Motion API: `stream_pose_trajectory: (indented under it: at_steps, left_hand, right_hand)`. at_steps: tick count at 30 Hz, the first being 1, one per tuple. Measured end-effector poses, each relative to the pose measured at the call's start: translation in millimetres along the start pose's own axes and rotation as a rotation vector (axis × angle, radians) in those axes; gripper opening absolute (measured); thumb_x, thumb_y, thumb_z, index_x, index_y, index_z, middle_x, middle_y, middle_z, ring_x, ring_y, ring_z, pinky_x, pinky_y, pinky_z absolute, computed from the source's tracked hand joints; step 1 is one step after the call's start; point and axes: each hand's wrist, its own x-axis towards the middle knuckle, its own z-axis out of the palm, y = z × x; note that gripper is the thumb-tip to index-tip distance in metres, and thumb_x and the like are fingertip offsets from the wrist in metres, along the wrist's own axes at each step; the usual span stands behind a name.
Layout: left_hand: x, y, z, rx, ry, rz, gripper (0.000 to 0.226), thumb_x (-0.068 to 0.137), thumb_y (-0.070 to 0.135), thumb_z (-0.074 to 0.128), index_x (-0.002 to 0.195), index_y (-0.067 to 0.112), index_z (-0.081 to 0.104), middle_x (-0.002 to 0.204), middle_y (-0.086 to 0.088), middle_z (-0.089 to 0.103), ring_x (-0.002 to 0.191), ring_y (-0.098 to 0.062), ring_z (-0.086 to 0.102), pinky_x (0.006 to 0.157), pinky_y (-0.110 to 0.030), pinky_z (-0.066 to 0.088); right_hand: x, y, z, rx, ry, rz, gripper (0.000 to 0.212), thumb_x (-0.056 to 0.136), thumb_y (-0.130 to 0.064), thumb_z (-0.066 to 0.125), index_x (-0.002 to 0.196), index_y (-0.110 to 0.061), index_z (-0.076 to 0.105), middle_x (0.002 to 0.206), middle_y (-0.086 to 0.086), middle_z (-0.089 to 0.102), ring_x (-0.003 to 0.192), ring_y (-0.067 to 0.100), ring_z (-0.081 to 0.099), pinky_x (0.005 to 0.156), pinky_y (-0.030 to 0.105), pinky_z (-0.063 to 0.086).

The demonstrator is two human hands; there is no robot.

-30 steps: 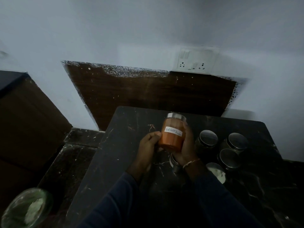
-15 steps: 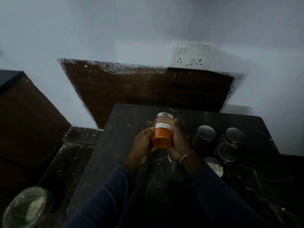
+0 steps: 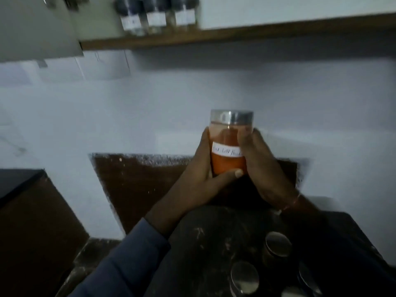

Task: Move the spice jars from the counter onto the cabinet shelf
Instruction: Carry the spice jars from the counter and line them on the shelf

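Both hands hold the glass jar of orange powder with a shiny metal lid (image 3: 229,144) upright in the middle of the frame. The left hand (image 3: 202,166) curls round its left side, thumb under it. The right hand (image 3: 260,166) wraps its right side.

Clear jar (image 3: 228,156), shiny metal lid (image 3: 232,117), paper label (image 3: 225,151), wooden shelf (image 3: 214,36)
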Motion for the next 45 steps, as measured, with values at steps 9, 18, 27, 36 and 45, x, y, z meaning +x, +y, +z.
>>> stream_pose_trajectory:
  at_steps: [9, 18, 27, 36, 45]
  left_hand:
    - [117.2, 103.6, -74.4, 0.193, 0.178, 0.380, 0.074, 0.081, 0.018, 0.075, 0.137, 0.030, 0.028, 0.124, 0.009, 0.056, 0.108, -0.001, 0.060, 0.082, -0.016, 0.053]
    - [217.6, 100.8, -129.0, 0.415, 0.216, 0.286, 0.077, 0.077, 0.037, 0.076, 0.139, 0.028, 0.031, 0.116, 0.012, 0.057, 0.095, 0.002, 0.060, 0.073, -0.008, 0.051]
    - [266.2, 77.4, -144.3, 0.855, -0.048, -0.277, 0.054, 0.097, 0.046, 0.041, 0.144, 0.019, 0.040, 0.144, -0.008, 0.048, 0.129, -0.025, 0.046, 0.103, -0.033, 0.034]
    - [285.5, 62.7, -145.2, 0.809, -0.177, -0.421, 0.044, 0.099, 0.033, 0.030, 0.136, 0.015, 0.047, 0.144, -0.009, 0.046, 0.128, -0.025, 0.045, 0.110, -0.038, 0.032]
    - [288.3, 64.3, -143.4, 0.977, -0.258, -0.353, 0.046, 0.104, 0.028, 0.023, 0.145, 0.011, 0.033, 0.153, -0.012, 0.033, 0.139, -0.025, 0.034, 0.113, -0.035, 0.025]
  right_hand:
    - [91.0, -159.1, -34.8, -0.310, 0.138, -0.466, 0.067, 0.095, -0.045, 0.052, 0.151, -0.036, 0.018, 0.112, -0.017, 0.054, 0.090, -0.002, 0.063, 0.068, 0.006, 0.052]
    - [201.8, -202.7, -37.7, -0.516, 0.101, -0.445, 0.050, 0.087, -0.038, 0.068, 0.127, -0.023, 0.044, 0.115, 0.001, 0.060, 0.098, 0.017, 0.062, 0.076, 0.023, 0.050]
    - [276.1, -174.2, -32.3, -0.802, 0.135, -0.259, 0.047, 0.085, -0.036, 0.069, 0.123, -0.014, 0.051, 0.122, 0.010, 0.063, 0.107, 0.028, 0.060, 0.089, 0.036, 0.050]
    - [353.0, -154.1, -22.2, -0.985, 0.140, -0.071, 0.046, 0.086, -0.033, 0.067, 0.124, -0.013, 0.049, 0.123, 0.012, 0.062, 0.110, 0.031, 0.059, 0.092, 0.038, 0.049]
    - [399.5, -141.0, -12.3, -1.105, 0.131, 0.033, 0.048, 0.087, -0.031, 0.063, 0.128, -0.014, 0.045, 0.125, 0.013, 0.060, 0.112, 0.033, 0.059, 0.098, 0.047, 0.049]
